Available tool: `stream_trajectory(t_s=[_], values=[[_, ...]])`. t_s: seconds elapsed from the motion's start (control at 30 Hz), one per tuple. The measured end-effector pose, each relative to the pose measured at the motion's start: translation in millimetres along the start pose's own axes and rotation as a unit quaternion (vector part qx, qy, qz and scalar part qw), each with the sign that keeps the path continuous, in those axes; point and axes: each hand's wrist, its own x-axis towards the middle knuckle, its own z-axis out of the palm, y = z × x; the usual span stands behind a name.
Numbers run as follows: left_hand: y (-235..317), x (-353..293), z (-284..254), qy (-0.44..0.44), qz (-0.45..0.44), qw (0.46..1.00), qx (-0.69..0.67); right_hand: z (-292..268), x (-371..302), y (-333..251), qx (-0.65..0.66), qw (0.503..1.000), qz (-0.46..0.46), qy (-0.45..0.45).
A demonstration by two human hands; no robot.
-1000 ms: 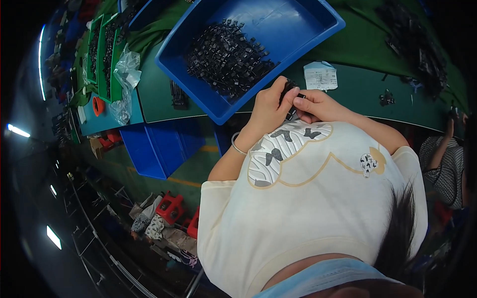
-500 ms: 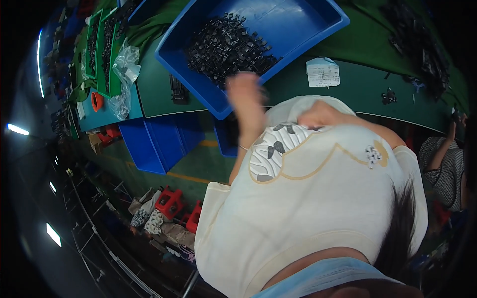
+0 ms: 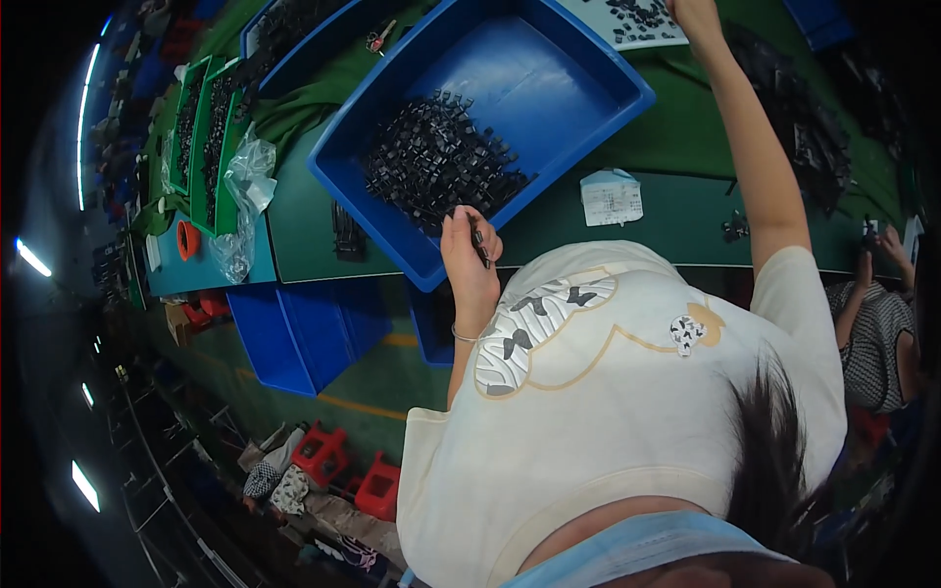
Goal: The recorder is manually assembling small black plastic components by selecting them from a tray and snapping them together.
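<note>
My left hand (image 3: 469, 253) is closed around a small black plastic part (image 3: 479, 242), just off the near rim of a big blue bin (image 3: 580, 137). A heap of similar black plastic parts (image 3: 436, 162) fills the left side of that bin. My right arm stretches far forward, and my right hand (image 3: 694, 16) is at the top edge of the head view beside a white tray (image 3: 642, 43). Small black pieces (image 3: 642, 15) lie scattered on that tray. The fingers of my right hand are mostly cut off by the picture's edge.
A paper slip (image 3: 612, 198) lies on the green table, with a few black bits (image 3: 735, 225) to its right. Green trays (image 3: 224, 206), a plastic bag (image 3: 245, 186) and an orange tape roll (image 3: 187, 240) are at left. Another person's hands (image 3: 890, 250) work at far right.
My right hand has gone from close to my chest out to the white tray. My left hand has drawn back slightly from the bin, now showing the black part in it.
</note>
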Motion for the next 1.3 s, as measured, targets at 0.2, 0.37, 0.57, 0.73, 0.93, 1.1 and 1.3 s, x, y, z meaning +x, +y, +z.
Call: stream_trajectory(t_s=[0.2, 0.37, 0.57, 0.73, 0.93, 1.1, 1.3], values=[[-4.8, 5.0, 7.1, 0.039, 0.017, 0.99, 0.135, -4.0, 96.2, 115.7, -0.392, 0.915, -0.094, -0.006], [3.4, 9.3, 13.4, 0.071, 0.03, 0.972, 0.221, 46.1, -35.6, 14.4, -0.004, 0.98, -0.122, -0.158], [-18.0, 33.5, 25.7, -0.052, 0.127, 0.953, 0.271, 83.6, -197.0, -42.6, 0.113, 0.877, 0.097, -0.457], [-2.9, 27.1, 39.1, -0.113, -0.003, 0.978, 0.174, 78.9, -200.3, -42.1, 0.034, 0.909, 0.089, -0.405], [-3.3, 35.3, 42.6, -0.021, -0.1, 0.992, -0.068, 89.7, -212.7, -50.9, -0.049, 0.942, -0.169, -0.285], [-5.4, 41.2, 29.7, -0.052, -0.19, 0.96, -0.198, 94.6, -216.4, -53.2, -0.063, 0.932, -0.276, -0.225], [-14.3, 46.9, 21.6, -0.062, -0.253, 0.923, -0.282, 95.6, -213.7, -45.1, -0.038, 0.924, -0.314, -0.216]])
